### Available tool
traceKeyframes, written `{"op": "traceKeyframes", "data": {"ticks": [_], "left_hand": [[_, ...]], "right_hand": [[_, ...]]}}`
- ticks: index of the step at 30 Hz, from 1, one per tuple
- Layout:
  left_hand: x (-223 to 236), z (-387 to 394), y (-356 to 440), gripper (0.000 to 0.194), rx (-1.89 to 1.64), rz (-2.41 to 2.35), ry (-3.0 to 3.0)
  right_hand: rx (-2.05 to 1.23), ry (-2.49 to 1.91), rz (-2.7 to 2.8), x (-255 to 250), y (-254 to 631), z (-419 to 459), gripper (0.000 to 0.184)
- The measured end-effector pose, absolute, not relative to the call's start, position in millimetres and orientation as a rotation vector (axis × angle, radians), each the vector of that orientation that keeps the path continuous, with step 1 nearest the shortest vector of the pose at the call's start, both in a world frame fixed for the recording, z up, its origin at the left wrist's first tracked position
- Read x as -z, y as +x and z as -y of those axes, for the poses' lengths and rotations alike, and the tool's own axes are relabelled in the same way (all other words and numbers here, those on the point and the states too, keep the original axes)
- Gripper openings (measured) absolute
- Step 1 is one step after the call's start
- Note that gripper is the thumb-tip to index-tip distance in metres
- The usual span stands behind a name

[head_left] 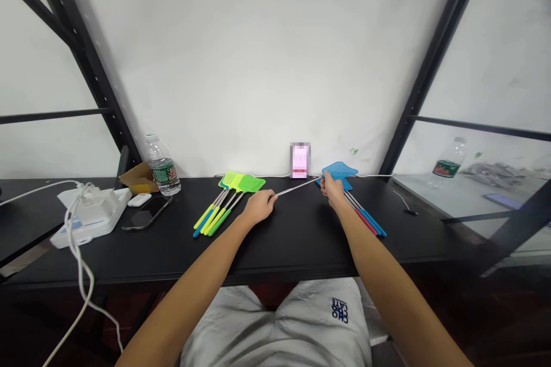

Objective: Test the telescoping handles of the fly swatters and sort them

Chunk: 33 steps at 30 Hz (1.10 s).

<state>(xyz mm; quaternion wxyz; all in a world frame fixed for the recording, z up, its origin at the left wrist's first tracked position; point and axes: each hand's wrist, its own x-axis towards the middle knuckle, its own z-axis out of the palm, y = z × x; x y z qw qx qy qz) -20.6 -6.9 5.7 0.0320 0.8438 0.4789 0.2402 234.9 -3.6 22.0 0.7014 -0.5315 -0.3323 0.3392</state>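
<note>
A fly swatter (pixel 298 186) with a thin metal shaft is stretched between my two hands, tilted up to the right. My left hand (pixel 259 207) is closed around its handle end, hiding the grip. My right hand (pixel 332 188) pinches the other end, by a blue mesh head (pixel 340 169). Left of my left hand lies a fanned group of fly swatters (pixel 250 184) with yellow and green heads and yellow, blue and green handles. Partly under my right hand and wrist lie more fly swatters (pixel 369 220) with blue and red handles.
A phone (pixel 300 161) with a blurred screen leans on the wall. To the left stand a water bottle (pixel 163 167), a cardboard box (pixel 140 178), a dark phone (pixel 147 213), a white case (pixel 139 200) and a power strip (pixel 97 215) with cables. A short cable (pixel 404 205) lies right.
</note>
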Motion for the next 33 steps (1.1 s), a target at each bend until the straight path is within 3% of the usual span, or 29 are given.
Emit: {"op": "traceKeyframes", "data": {"ticks": [21, 33], "left_hand": [[-6.3, 12.9, -18.7, 0.025, -0.746, -1.498, 2.642], [-10.4, 24.2, -3.3, 0.027, -0.866, -1.496, 2.59]], "right_hand": [[-0.81, -1.084, 0.767, -13.0, 232.9, -2.9, 0.032], [-0.849, -0.96, 1.015, -10.7, 159.2, 18.5, 0.039]]}}
